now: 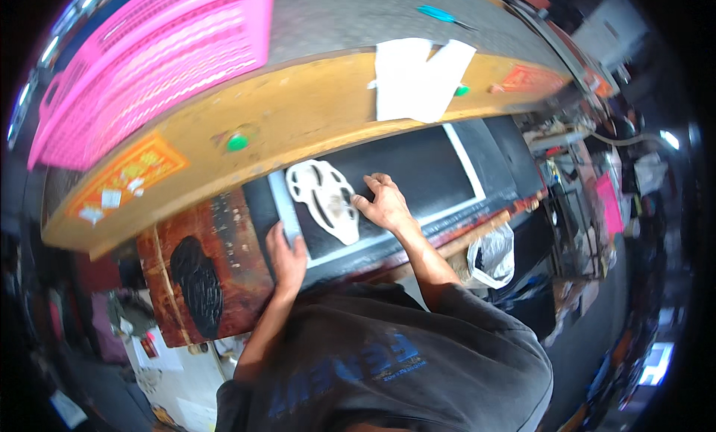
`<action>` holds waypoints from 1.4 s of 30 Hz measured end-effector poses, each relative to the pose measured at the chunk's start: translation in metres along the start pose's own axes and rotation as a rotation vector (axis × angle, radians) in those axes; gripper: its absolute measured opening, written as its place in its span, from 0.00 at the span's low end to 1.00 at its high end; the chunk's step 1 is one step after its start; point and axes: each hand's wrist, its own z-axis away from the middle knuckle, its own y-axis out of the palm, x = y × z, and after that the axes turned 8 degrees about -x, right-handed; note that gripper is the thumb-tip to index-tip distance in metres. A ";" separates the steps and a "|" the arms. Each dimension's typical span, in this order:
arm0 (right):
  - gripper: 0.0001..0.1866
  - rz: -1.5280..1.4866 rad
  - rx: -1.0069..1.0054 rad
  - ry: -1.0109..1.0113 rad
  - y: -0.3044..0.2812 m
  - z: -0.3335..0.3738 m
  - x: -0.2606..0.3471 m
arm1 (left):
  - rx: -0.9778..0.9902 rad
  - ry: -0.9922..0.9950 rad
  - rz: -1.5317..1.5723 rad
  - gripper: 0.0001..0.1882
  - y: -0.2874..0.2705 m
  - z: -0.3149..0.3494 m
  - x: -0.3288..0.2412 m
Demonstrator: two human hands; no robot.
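A white sole-shaped piece point(335, 209) with several long cut-outs lies on a black panel point(418, 174) edged by a pale frame. My right hand point(388, 207) is just to the right of this piece, palm down. Its thumb tip is at the piece's edge, the fingers are partly bent and apart from the thumb, and no object shows in them. To the left, my left hand point(288, 259) rests by the frame's left strip with its fingers spread, holding nothing. Whether the right thumb touches the white piece I cannot tell.
A black ridged sole-shaped piece point(198, 286) lies on a stained reddish-brown board point(242, 283) at left. Beyond the panel runs a yellow wooden ledge point(298, 107) with white paper point(406, 81) over it. A pink basket point(171, 66) and a blue-handled tool point(438, 14) sit above. A plastic bag point(494, 257) hangs at right.
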 end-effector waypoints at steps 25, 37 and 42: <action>0.18 -0.138 -0.421 -0.634 0.032 -0.186 -0.030 | -0.268 0.207 -0.435 0.13 0.055 -0.225 0.003; 0.11 -0.154 -0.344 -0.472 0.026 -0.184 -0.021 | -0.302 0.316 -0.378 0.12 0.049 -0.228 0.005; 0.14 -0.173 -0.196 -0.385 0.005 -0.135 -0.018 | -0.108 0.160 -0.336 0.14 0.022 -0.179 -0.014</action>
